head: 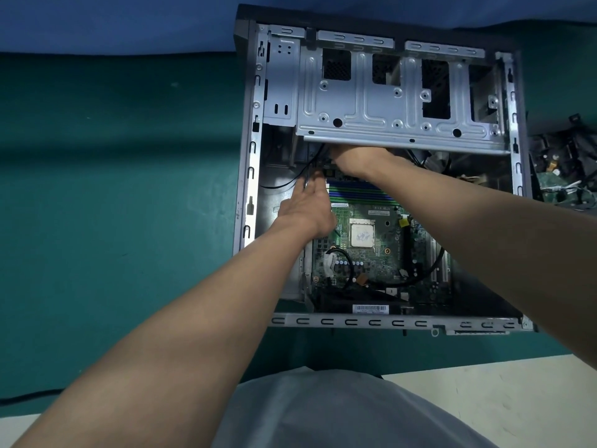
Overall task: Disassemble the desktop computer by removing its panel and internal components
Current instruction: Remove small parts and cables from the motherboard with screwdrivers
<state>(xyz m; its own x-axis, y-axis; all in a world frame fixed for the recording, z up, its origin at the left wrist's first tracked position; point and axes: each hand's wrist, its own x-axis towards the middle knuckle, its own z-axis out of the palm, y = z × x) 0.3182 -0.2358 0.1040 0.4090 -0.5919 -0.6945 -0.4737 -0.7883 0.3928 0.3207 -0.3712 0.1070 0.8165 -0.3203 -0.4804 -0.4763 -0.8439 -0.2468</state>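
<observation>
The open desktop case (250,176) lies on its side on a green surface, its side panel off. Inside, a green motherboard (371,250) shows a bare silver CPU (361,236) and black cables (336,253). A silver drive cage (381,101) spans the upper half. My left hand (308,206) reaches in at the board's upper left corner, fingers extended toward thin black wires (300,177). My right hand (358,160) goes under the drive cage's lower edge; its fingers are hidden there, so what it grips cannot be seen.
A pile of removed parts and circuit boards (562,169) lies to the right of the case. A blue cloth (113,24) covers the far side. The green surface (113,189) extends left; a pale table edge (484,399) runs near my body.
</observation>
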